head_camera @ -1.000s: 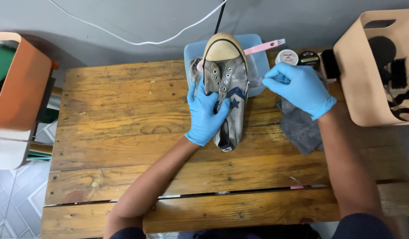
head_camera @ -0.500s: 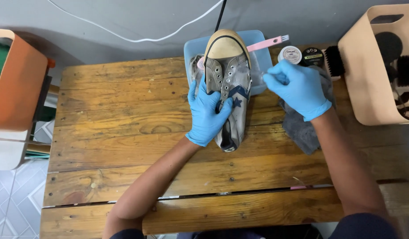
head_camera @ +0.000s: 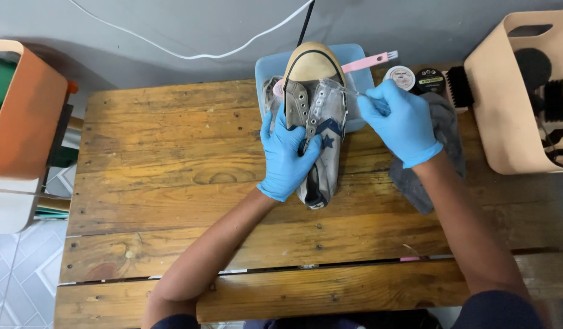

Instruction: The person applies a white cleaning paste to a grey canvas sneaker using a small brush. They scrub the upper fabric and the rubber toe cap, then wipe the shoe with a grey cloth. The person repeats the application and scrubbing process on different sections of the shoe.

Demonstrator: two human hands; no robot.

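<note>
Worn grey sneaker (head_camera: 318, 122) lies at the far middle of the wooden table (head_camera: 171, 152), toe over a blue tray (head_camera: 360, 67). Left hand (head_camera: 288, 155) grips its side. Right hand (head_camera: 400, 122) pinches a lace end (head_camera: 352, 92). Grey cloth (head_camera: 440, 140) beneath right wrist.

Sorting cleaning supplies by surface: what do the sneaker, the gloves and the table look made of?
Sneaker: grey woven cloth, likely canvas, with a smooth rubbery toe cap. Gloves on the left hand and right hand: thin, matte blue, probably nitrile or latex. Table: bare wooden planks, showing grain, knots and nail heads.
</note>
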